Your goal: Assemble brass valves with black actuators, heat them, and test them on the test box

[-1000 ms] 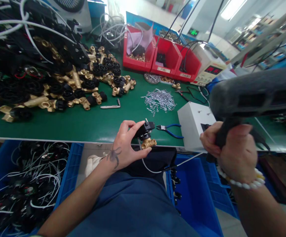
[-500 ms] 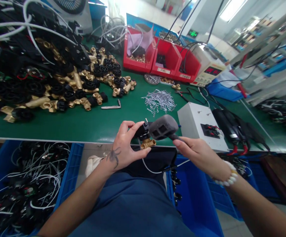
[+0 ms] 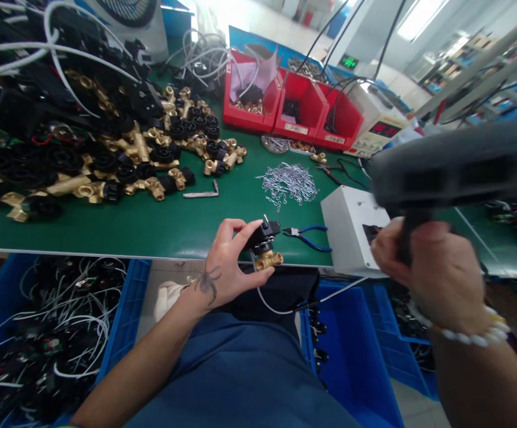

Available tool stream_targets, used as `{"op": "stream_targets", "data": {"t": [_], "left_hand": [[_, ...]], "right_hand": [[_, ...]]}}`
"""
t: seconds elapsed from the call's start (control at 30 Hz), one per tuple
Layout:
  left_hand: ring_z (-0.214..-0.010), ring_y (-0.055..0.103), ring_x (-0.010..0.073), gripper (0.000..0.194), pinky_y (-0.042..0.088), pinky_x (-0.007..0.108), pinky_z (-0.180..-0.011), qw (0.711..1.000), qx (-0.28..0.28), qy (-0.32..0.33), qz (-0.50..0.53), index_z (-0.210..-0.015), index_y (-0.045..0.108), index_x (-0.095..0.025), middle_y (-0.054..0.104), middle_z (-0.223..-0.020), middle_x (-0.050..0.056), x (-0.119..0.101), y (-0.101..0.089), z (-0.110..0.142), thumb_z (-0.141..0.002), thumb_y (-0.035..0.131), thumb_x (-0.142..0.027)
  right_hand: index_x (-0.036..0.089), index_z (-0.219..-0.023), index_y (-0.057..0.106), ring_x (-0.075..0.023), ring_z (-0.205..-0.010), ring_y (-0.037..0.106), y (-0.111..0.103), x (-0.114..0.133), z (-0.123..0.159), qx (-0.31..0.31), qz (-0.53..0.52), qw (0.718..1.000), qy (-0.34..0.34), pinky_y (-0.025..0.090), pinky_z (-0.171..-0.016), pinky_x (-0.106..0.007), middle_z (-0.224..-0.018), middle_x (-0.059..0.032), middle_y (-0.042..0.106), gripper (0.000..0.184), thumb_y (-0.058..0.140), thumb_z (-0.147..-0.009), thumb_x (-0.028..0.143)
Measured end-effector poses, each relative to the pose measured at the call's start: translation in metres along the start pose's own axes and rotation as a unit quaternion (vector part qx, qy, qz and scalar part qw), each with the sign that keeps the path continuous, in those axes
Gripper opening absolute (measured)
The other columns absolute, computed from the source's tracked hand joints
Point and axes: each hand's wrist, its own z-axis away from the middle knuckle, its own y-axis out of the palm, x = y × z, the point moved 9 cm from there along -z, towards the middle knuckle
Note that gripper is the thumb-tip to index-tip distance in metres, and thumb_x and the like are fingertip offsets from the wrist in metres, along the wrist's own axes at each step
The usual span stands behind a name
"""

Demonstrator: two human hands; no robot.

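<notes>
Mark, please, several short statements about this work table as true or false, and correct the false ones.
1. The left hand holds a valve with a black part and a brass part. True.
2. The pliers with blue handles lie on the green table. True.
3. The right hand holds these pliers. False: it holds a grey mallet, which looks blurred.
4. The white box stands to the left of the pliers, as the person sees it. False: it stands to their right.
5. A bracelet of white beads is on the right wrist. True.
6. The metal clips are all inside the red bins. False: a loose pile of them lies on the table.
</notes>
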Motion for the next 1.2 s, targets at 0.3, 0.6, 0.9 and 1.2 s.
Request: {"op": "stream_targets", "data": {"t": [0.3,0.6,0.9,1.2], "left_hand": [[-0.113,0.052,0.0237,0.068,0.053,0.045,-0.098,1.0,0.0,-0.006,0.002,-0.136,0.052,-0.019,0.046,-0.119,0.01,0.001,-0.002,0.0,-0.074,0.077,-0.032],[-0.113,0.053,0.0238,0.069,0.054,0.043,-0.097,1.0,0.001,-0.011,-0.001,-0.136,0.051,-0.02,0.046,-0.121,0.01,0.003,-0.001,0.001,-0.074,0.077,-0.033],[-0.112,0.053,0.0235,0.069,0.054,0.043,-0.098,1.0,-0.005,-0.003,0.001,-0.136,0.052,-0.015,0.046,-0.119,0.011,0.003,-0.002,0.001,-0.074,0.076,-0.032],[-0.114,0.054,0.0255,0.071,0.054,0.047,-0.098,1.0,-0.001,0.0,-0.023,-0.137,0.05,-0.021,0.046,-0.121,0.01,0.0,0.001,-0.001,-0.073,0.076,-0.034]], "right_hand": [[0.019,-0.057,0.046,-0.0088,-0.043,0.032,0.028,-0.016,0.0,0.158,0.081,0.983,0.046,0.022,-0.039,-0.026,-0.049,0.0002,0.04,0.064,0.048,-0.089,0.074],[0.018,-0.055,0.045,-0.0081,-0.041,0.032,0.043,-0.037,0.006,0.208,0.023,0.971,0.117,0.021,-0.038,-0.025,-0.048,0.0005,0.041,0.065,0.055,-0.083,0.076],[0.019,-0.057,0.043,-0.0083,-0.041,0.033,0.053,-0.047,0.014,0.185,0.007,0.972,0.146,0.024,-0.038,-0.024,-0.048,0.0009,0.041,0.067,0.049,-0.083,0.08],[0.017,-0.093,0.066,-0.0122,-0.061,0.055,0.065,-0.021,-0.014,0.077,-0.006,0.997,0.024,0.044,-0.058,-0.026,-0.077,-0.0019,0.063,0.025,0.07,-0.084,0.04]]}}
